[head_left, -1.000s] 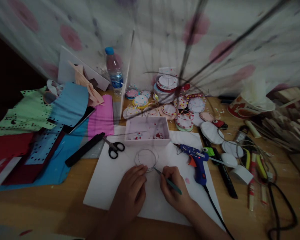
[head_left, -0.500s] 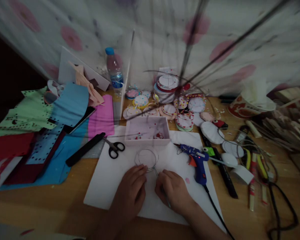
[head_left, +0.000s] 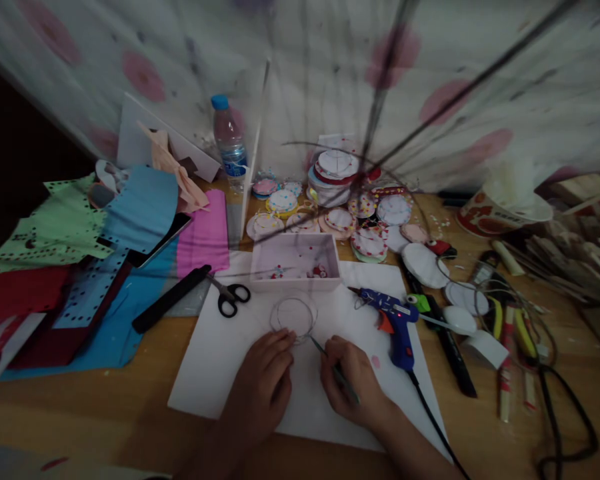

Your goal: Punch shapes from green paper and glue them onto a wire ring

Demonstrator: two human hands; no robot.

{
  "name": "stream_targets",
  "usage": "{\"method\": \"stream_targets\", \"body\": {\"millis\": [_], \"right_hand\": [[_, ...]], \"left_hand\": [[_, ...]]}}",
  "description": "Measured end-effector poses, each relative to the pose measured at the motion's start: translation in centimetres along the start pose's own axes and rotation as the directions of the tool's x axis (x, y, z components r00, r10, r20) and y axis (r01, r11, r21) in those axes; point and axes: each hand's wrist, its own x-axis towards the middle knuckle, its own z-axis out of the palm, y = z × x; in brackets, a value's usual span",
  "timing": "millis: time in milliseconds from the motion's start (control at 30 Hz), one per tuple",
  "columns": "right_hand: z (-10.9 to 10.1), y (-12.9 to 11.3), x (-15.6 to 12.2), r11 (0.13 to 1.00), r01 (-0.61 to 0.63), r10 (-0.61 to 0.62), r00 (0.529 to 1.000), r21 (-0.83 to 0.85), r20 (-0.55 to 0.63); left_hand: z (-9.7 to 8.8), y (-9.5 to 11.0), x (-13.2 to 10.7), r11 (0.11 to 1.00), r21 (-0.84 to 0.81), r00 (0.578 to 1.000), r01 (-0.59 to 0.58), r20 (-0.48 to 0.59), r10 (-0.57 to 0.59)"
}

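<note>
A thin-rimmed clear ring (head_left: 294, 298) lies on the white sheet (head_left: 220, 373). Doubled outlines show at its edge, and I cannot tell whether some are drawn on the sheet. My left hand (head_left: 263, 380) rests at the ring's lower left, fingers pressed together on its edge and holding it down. In a writing grip, my right hand (head_left: 353, 380) is closed round a slim green pencil (head_left: 319, 345), whose tip is at the ring's lower right edge. Just beyond the ring stands a shallow pale box (head_left: 295, 285) with small red beads in it.
Scissors (head_left: 233, 300) lie left of the ring, beside coloured felt sheets (head_left: 140, 200). A blue glue gun (head_left: 403, 330) with a cord lies to the right. Decorated round pieces (head_left: 337, 163) are piled behind the box, near a water bottle (head_left: 229, 137). Wooden sticks (head_left: 570, 233) crowd the far right.
My right hand has shifted slightly right and turned, so the pencil slants more and shows more of its length. My left hand and the ring have stayed put.
</note>
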Motion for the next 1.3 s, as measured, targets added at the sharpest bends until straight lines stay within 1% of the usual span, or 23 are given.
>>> {"method": "stream_targets", "body": {"millis": [267,400,700,767,900,1000,1133,1200,1300], "right_hand": [[-0.04,-0.08,0.23,0.999,-0.035,0.035,0.998,-0.001,0.059],[-0.15,-0.3,0.26,1.0,-0.03,0.03,0.995,0.003,0.094],[-0.21,-0.33,0.34,1.0,-0.029,0.03,0.993,-0.008,0.115],[-0.15,-0.27,0.28,0.999,-0.038,0.038,0.995,-0.003,0.093],[0.01,-0.11,0.05,0.998,-0.066,0.066,0.998,0.017,-0.009],[0.05,-0.11,-0.02,0.996,-0.082,0.084,0.995,0.028,-0.059],[0.05,-0.17,0.06,0.994,-0.102,0.103,0.993,0.029,-0.049],[0.02,-0.2,0.1,0.994,-0.105,0.106,0.994,0.027,-0.04],[-0.07,-0.26,0.13,0.995,-0.098,0.099,0.993,0.025,-0.058]], "left_hand": [[-0.05,0.09,-0.09,1.0,-0.012,1.0,0.001,-0.007,-0.001],[-0.01,-0.02,-0.06,1.0,-0.009,1.0,0.006,0.015,-0.005],[-0.29,0.18,0.02,1.0,0.012,0.999,0.006,0.043,-0.006],[-0.29,0.21,0.15,1.0,0.011,0.999,-0.001,0.036,0.001],[-0.2,0.23,0.33,0.999,0.028,1.0,-0.023,0.019,0.022],[-0.17,0.2,0.28,0.999,0.039,0.999,-0.025,0.041,0.023],[-0.19,0.17,0.1,0.999,0.045,0.998,-0.013,0.062,0.01],[-0.2,0.18,0.06,0.999,0.043,0.998,-0.016,0.059,0.014],[-0.2,0.21,0.07,0.999,0.045,0.999,-0.023,0.048,0.021]]}}
